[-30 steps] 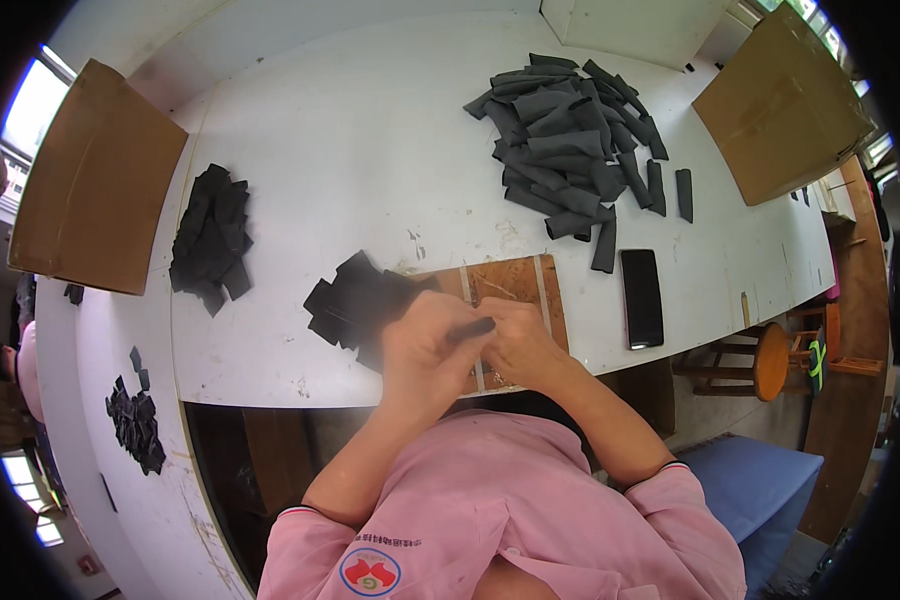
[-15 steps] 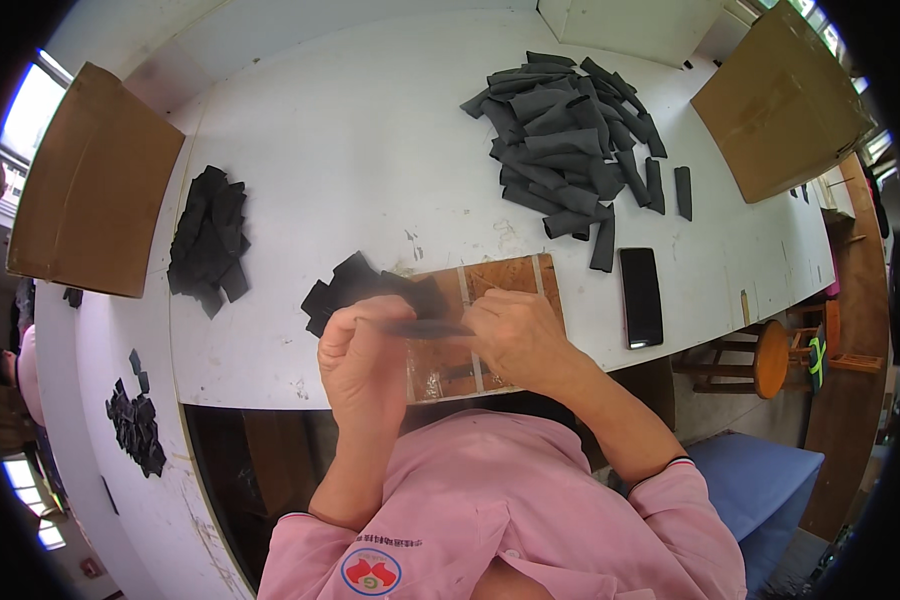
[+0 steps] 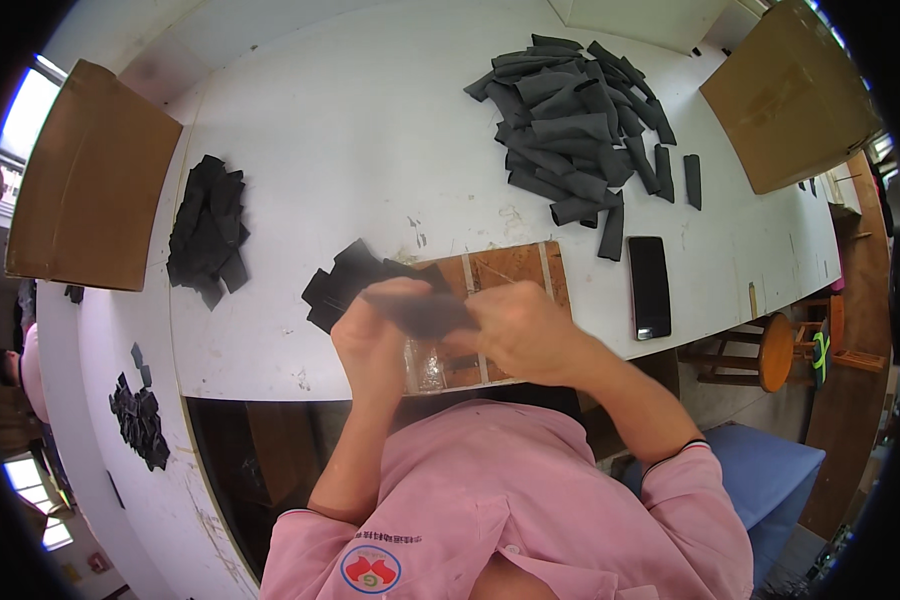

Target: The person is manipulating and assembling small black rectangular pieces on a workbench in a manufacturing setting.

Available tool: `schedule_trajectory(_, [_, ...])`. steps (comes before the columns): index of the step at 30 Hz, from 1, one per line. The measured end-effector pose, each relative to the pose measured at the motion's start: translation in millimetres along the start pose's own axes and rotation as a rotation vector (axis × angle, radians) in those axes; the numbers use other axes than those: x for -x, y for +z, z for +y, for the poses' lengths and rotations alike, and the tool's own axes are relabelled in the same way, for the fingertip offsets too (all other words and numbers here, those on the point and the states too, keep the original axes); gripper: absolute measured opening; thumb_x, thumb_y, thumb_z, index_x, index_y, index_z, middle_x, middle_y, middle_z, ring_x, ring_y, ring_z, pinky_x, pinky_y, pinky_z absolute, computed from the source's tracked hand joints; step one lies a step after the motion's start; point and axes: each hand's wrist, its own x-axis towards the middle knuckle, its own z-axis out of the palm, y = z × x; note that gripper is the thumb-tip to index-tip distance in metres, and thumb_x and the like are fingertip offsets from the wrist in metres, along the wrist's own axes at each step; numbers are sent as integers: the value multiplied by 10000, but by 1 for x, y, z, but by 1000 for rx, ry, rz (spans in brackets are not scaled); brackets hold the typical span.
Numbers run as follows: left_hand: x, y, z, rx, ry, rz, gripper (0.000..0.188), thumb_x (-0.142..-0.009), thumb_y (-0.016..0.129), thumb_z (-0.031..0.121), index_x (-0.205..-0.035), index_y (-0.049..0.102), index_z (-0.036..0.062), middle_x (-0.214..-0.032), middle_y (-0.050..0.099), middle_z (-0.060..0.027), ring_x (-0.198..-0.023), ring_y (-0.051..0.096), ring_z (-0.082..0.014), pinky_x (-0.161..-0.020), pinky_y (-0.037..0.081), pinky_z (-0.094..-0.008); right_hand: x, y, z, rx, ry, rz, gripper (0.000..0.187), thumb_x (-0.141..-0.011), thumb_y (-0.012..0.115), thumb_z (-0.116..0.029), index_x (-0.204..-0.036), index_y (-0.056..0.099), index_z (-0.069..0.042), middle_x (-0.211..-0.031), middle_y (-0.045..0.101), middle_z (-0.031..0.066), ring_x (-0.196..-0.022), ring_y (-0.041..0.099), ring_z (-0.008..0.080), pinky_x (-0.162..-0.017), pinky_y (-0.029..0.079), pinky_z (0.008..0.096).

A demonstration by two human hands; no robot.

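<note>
Between my hands, above the table's near edge, a dark grey fabric piece is stretched, blurred by motion. My left hand pinches its left end, and my right hand grips the other end with curled fingers. Under the hands lies a brown wooden board with pale tape strips across it. Beside the board, just behind my left hand, is a small stack of flat black fabric pieces. Whether the held piece is flat or a tube, I cannot tell.
A large heap of dark grey fabric tubes lies at the far right, with a black phone nearer me. More dark pieces are piled at left. Cardboard boxes flank the white table. A wooden stool stands right.
The held fabric piece shows a broader face than before, having looked thin and edge-on. My right hand has turned and shifted slightly right. The whole view has shifted a little.
</note>
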Motion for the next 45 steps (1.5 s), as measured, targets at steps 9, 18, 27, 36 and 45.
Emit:
schedule_trajectory(9, [-32, -24, -79, -1163, 225, -256, 238, -666, 594, -17, -897, 574, 37, -1048, 488, -141, -1005, 432, -316, -832, 365, -387, 12, -3, 39, -488, 583, 511, 243, -864, 471, -212, -817, 534, 18, -531, 443, -19, -485, 398, 36, -437, 313, 191])
schedule_trajectory(18, [-22, -24, -53, -526, 226, 127, 58, -747, 581, -18, -766, 532, 6, -820, 582, -63, -704, 550, -137, -666, 438, -246, 61, 51, 8, -454, 677, 348, 221, -821, 549, -210, -797, 549, 9, -550, 497, 31, -505, 477, 109, -489, 389, 233])
schedule_trajectory(27, [33, -13, -6, 287, -373, -49, 212, -741, 589, -41, -923, 495, 10, -749, 585, -55, -613, 558, -93, -559, 451, -196, 35, 68, -17, -332, 423, 385, 372, -730, 664, -303, -876, 559, 23, -752, 563, 78, -621, 523, 156, -562, 419, 274])
schedule_trajectory(36, [36, -18, 1, 99, -308, -30, 78, -789, 579, 40, -845, 569, -15, -706, 577, -35, -587, 528, -79, -558, 443, -195, 42, 58, -29, -791, 716, 215, 235, -813, 588, -216, -749, 574, 9, -601, 509, -30, -561, 415, 29, -485, 340, 196])
schedule_trajectory(45, [35, -24, 20, -208, -181, -230, 45, -767, 560, 21, -782, 545, -19, -639, 564, -32, -597, 528, -79, -527, 424, -219, 51, 58, -16, -875, 666, 137, 179, -819, 566, -164, -792, 541, 12, -658, 540, -11, -594, 453, 51, -502, 368, 243])
